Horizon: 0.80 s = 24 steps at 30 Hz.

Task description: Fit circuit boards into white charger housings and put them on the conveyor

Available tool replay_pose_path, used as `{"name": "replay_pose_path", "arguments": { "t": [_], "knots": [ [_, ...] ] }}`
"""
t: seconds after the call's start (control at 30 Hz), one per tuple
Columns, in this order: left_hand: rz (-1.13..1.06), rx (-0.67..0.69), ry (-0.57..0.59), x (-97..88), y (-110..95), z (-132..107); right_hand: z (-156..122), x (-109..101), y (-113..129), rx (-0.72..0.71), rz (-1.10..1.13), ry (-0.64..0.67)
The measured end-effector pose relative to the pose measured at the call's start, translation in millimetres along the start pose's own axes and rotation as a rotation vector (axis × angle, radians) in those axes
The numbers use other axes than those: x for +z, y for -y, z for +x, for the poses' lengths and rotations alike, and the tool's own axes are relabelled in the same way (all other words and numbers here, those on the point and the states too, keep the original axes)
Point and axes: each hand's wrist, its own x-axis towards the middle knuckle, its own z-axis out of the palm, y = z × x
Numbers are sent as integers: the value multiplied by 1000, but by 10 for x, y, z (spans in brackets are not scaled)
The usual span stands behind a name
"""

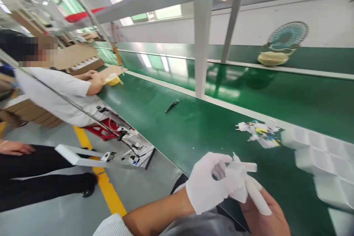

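My left hand [207, 182], in a white glove, is closed with thumb and fingers around a small white plastic part [238, 177]. A narrow flat bar sticks out of that part to the right, and a short prong points up. From the right, my right hand [267, 210] meets it, fingers curled against the part. A smooth white covering, like a finger cot, lies along one right finger. The part's exact kind and its underside are hidden. Both hands are just above the near edge of the green work table [155, 125].
A pile of small white and coloured pieces [261, 132] lies ahead, beside white compartment trays [318, 155]. Dark tweezers [172, 106] rest mid-table. Beyond a white post [201, 37] stands a small fan [276, 53]. A co-worker [61, 88] sits at left; another person's legs [41, 177] show nearby.
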Motion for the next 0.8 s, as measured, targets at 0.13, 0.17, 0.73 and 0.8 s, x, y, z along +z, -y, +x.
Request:
{"name": "replay_pose_path", "arguments": {
  "t": [0.13,0.17,0.73,0.8],
  "knots": [
    [-25,149,-56,-49,65,45,109,-128,-31,82,-108,-37],
    [9,235,-41,-54,80,39,108,-125,-34,118,-121,-39],
    [-591,-57,130,-270,291,210,-238,215,255,-553,-842,331],
    [-651,-91,153,-276,288,222,-271,249,297,-564,-904,373]
  ]
}}
